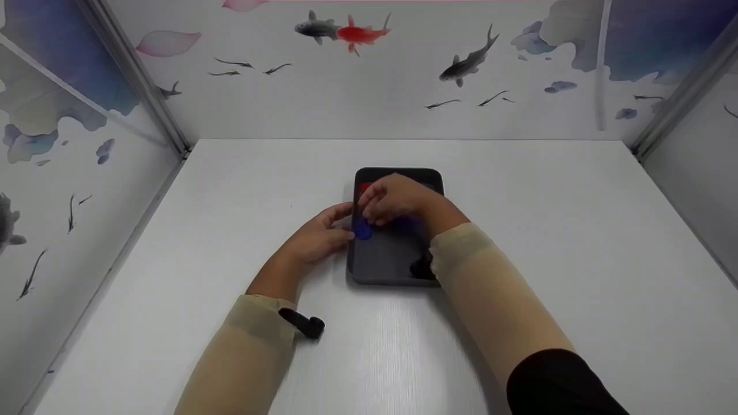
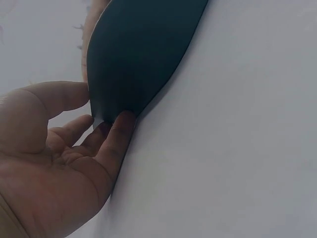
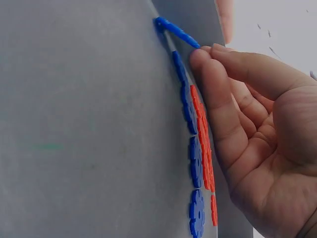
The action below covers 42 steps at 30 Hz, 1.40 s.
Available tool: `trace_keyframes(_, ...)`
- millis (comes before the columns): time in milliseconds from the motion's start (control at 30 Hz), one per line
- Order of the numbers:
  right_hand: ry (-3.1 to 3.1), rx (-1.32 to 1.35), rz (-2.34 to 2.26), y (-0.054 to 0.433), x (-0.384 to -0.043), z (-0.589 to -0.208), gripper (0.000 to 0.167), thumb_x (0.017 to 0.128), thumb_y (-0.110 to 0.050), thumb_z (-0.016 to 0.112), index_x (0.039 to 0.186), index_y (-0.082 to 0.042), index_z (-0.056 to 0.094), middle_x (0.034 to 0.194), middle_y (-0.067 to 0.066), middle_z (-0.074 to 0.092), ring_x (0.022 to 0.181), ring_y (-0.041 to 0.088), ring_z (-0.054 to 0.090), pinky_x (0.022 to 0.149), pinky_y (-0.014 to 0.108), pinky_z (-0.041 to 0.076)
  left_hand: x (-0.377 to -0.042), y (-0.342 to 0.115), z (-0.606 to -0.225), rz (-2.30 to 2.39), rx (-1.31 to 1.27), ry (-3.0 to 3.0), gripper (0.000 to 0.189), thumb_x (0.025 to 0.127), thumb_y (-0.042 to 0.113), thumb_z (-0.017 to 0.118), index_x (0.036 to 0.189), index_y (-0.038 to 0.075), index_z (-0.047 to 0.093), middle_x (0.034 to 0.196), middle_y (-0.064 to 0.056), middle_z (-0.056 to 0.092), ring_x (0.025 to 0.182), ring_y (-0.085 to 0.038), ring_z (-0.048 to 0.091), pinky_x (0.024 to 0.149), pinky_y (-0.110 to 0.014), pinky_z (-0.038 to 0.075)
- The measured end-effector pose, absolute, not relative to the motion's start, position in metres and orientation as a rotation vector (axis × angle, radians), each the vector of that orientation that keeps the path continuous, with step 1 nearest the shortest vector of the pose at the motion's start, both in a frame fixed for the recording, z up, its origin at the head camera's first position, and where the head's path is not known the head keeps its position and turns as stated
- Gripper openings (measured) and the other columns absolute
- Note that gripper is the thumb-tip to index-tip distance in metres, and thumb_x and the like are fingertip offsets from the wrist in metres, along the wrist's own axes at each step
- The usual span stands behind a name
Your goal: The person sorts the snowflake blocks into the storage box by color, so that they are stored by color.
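A dark grey tray (image 1: 380, 259) lies on the white table. Over its left part, my right hand (image 1: 398, 199) pinches a blue notched disc (image 3: 179, 34) between thumb and fingertips. That disc stands tilted in the right wrist view, one end at the tray floor. Blue notched discs (image 3: 196, 161) form a row along the tray's edge, beside a line of red notched discs (image 3: 203, 144). From the left, my left hand (image 1: 317, 236) touches the tray's outer wall with extended thumb and fingers. My right hand hides part of the tray's contents in the head view.
A printed back wall (image 1: 357, 104) with painted fish rises behind the table, and side panels stand left and right. A black wrist device (image 1: 302, 324) sticks out from the left sleeve. Another dark device (image 1: 422, 268) on the right wrist overhangs the tray's near right corner.
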State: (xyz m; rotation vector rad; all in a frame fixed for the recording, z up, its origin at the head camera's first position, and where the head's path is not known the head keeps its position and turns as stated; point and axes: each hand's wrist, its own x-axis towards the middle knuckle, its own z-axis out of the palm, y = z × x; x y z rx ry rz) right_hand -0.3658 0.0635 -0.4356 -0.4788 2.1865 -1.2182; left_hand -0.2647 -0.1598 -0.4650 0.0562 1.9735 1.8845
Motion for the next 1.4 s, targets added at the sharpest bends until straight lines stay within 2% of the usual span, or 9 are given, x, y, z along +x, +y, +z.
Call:
trace_keyframes(233, 2.135, -0.497, -1.379, 0.064, -0.367, -0.431, 0.023, 0.093, -0.009, 0.081, 0.116, -0.011, 0.077, 0.104, 0.011, 0.081, 0.087, 0.023, 0.077, 0.079, 0.035, 0.066, -0.265, -0.160, -0.465, 1.883, 0.045, 1.984, 0.071, 0.098, -0.001, 0.065, 0.162, 0.022, 0.044, 0.171, 0.003, 0.040, 0.146, -0.021, 0.057, 0.117, -0.041, 0.050)
trace_keyframes(400, 2.060, -0.483, -1.530, 0.069, -0.366, -0.414, 0.030, 0.094, -0.010, 0.081, 0.124, -0.008, 0.075, 0.111, 0.016, 0.080, 0.090, 0.025, 0.077, 0.092, 0.046, 0.065, -0.264, -0.159, -0.464, 1.874, 0.034, 1.989, 0.072, 0.098, -0.001, 0.066, 0.163, 0.022, 0.043, 0.171, 0.003, 0.040, 0.148, -0.020, 0.054, 0.117, -0.041, 0.050)
trace_keyframes(500, 2.079, -0.505, -1.605, 0.078, -0.362, -0.399, 0.030, 0.097, -0.015, 0.079, 0.125, -0.006, 0.075, 0.109, 0.016, 0.080, 0.090, 0.025, 0.078, 0.094, 0.049, 0.064, -0.265, -0.158, -0.464, 1.879, 0.041, 1.975, 0.074, 0.099, -0.001, 0.066, 0.165, 0.020, 0.040, 0.172, 0.003, 0.039, 0.148, -0.020, 0.054, 0.118, -0.041, 0.050)
trace_keyframes(700, 2.132, -0.555, -1.741, 0.103, -0.341, -0.378, 0.022, 0.102, -0.021, 0.074, 0.121, -0.010, 0.076, 0.103, 0.010, 0.078, 0.092, 0.026, 0.077, 0.086, 0.040, 0.066, -0.264, -0.158, -0.464, 1.898, 0.041, 1.969, 0.073, 0.099, 0.001, 0.065, 0.166, 0.018, 0.040, 0.172, 0.002, 0.038, 0.147, -0.021, 0.055, 0.120, -0.043, 0.048)
trace_keyframes(967, 2.204, -0.611, -1.761, 0.157, -0.318, -0.378, 0.024, 0.101, -0.023, 0.076, 0.120, -0.008, 0.076, 0.095, 0.003, 0.076, 0.087, 0.020, 0.075, 0.084, 0.037, 0.066, -0.264, -0.159, -0.464, 1.924, 0.020, 1.950, 0.073, 0.099, -0.002, 0.064, 0.165, 0.019, 0.041, 0.171, 0.002, 0.039, 0.147, -0.019, 0.055, 0.119, -0.042, 0.048)
trace_keyframes(1400, 2.348, -0.450, -1.686, 0.228, -0.311, -0.389, 0.030, 0.101, -0.029, 0.075, 0.124, -0.009, 0.073, 0.104, 0.004, 0.077, 0.092, 0.018, 0.075, 0.085, 0.030, 0.065, -0.263, -0.159, -0.463, 1.896, 0.023, 1.976, 0.073, 0.099, -0.001, 0.065, 0.165, 0.020, 0.040, 0.172, 0.002, 0.038, 0.149, -0.020, 0.053, 0.119, -0.042, 0.049)
